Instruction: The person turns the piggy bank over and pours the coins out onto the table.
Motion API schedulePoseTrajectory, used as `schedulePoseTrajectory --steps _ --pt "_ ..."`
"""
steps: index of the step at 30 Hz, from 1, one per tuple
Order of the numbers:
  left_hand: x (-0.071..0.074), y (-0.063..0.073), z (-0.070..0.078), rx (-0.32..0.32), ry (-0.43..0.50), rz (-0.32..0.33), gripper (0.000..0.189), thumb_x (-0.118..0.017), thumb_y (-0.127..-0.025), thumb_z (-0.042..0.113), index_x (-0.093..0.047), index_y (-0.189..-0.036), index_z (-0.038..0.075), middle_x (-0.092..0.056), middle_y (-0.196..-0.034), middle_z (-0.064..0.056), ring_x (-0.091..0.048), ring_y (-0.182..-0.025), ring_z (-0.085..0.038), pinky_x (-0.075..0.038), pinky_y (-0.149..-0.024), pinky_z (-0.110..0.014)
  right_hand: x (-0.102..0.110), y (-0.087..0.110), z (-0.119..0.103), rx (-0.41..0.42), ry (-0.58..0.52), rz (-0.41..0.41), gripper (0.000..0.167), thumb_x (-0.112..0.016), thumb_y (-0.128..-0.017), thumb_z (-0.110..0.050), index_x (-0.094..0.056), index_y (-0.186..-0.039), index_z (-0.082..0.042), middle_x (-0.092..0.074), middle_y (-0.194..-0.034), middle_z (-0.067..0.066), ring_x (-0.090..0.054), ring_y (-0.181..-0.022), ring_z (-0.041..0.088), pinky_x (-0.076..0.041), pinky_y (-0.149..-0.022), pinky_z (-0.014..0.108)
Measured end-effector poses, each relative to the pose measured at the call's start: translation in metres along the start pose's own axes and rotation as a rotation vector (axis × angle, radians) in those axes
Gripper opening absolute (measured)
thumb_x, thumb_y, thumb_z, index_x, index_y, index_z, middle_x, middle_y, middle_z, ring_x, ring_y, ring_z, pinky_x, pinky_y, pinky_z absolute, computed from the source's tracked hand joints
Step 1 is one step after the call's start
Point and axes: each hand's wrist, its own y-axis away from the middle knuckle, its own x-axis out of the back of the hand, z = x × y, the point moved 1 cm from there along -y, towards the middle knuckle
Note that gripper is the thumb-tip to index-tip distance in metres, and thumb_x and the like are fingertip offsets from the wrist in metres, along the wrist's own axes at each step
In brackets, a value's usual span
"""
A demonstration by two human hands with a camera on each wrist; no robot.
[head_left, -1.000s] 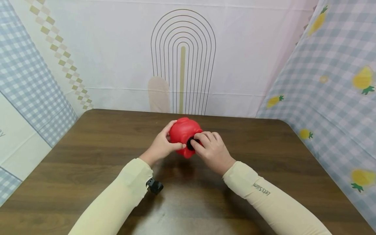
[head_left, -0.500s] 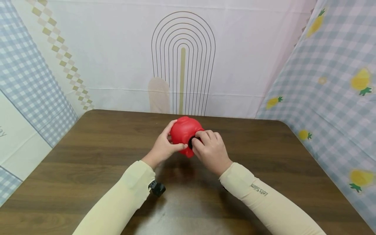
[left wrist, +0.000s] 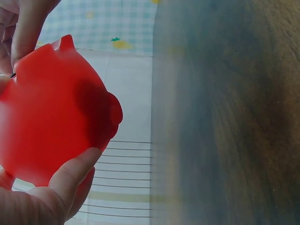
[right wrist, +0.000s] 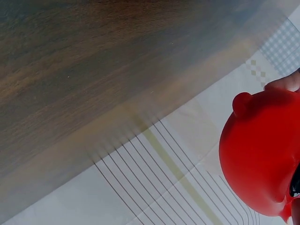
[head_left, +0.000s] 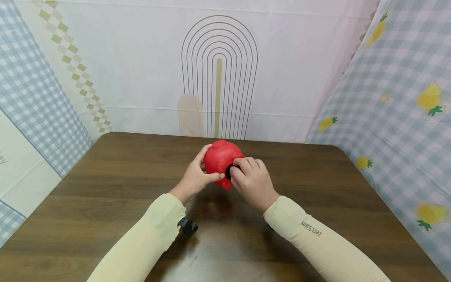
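Red toy (head_left: 218, 156) is sitting between two hands, over the table's (head_left: 116, 211) far middle. I am seeing the left hand (head_left: 193, 176) gripping its left side, the right hand (head_left: 254, 182) pinching the black plug (head_left: 228, 172). Steady holding on the left, I judge, is helping the right most. Its fingers are partly hiding the plug; behind, a sheet (head_left: 289, 70) is hanging.

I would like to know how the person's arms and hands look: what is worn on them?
The left hand and right hand wear no gloves. Pale yellow sleeves cover the arms to the wrists. The right one bears dark lettering; a small black device shows at the left cuff.
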Motion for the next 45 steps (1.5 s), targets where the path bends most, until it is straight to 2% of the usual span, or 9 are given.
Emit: schedulePoseTrajectory --steps 10,33,40,45 --pt "0.0 -0.001 -0.001 0.005 0.0 0.006 0.086 -0.075 -0.079 0.01 -0.029 -0.149 0.029 -0.041 -0.141 -0.01 -0.047 -0.121 -0.034 -0.054 -0.089 -0.043 0.004 0.0 0.0 0.011 0.0 0.004 0.015 -0.075 -0.078 -0.011 -0.066 -0.088 -0.006 -0.063 -0.097 0.011 -0.062 -0.086 0.026 -0.053 -0.07 0.039" --pt "0.007 -0.004 -0.003 -0.011 -0.027 0.039 0.085 -0.075 -0.078 0.009 -0.031 -0.149 0.028 -0.043 -0.138 -0.01 -0.049 -0.118 -0.033 -0.054 -0.088 -0.043 0.006 0.009 0.01 0.04 0.001 0.058 0.005 -0.067 -0.082 -0.008 -0.064 -0.084 -0.004 -0.062 -0.092 0.01 -0.061 -0.082 0.025 -0.051 -0.063 0.039" --pt "0.011 -0.005 -0.002 -0.023 -0.042 0.054 0.084 -0.075 -0.078 0.008 -0.032 -0.148 0.027 -0.045 -0.137 -0.012 -0.05 -0.117 -0.034 -0.055 -0.086 -0.043 0.005 0.017 0.018 0.021 0.024 0.028 0.01 -0.073 -0.078 -0.009 -0.064 -0.082 -0.006 -0.062 -0.093 0.01 -0.061 -0.084 0.025 -0.05 -0.063 0.04" --pt "0.014 -0.006 -0.002 -0.024 -0.049 0.057 0.083 -0.075 -0.079 0.01 -0.033 -0.147 0.027 -0.044 -0.137 -0.01 -0.049 -0.118 -0.032 -0.055 -0.086 -0.043 0.003 0.026 0.025 0.009 0.024 -0.011 0.008 -0.07 -0.08 -0.008 -0.063 -0.083 -0.006 -0.062 -0.094 0.01 -0.06 -0.084 0.025 -0.05 -0.063 0.04"
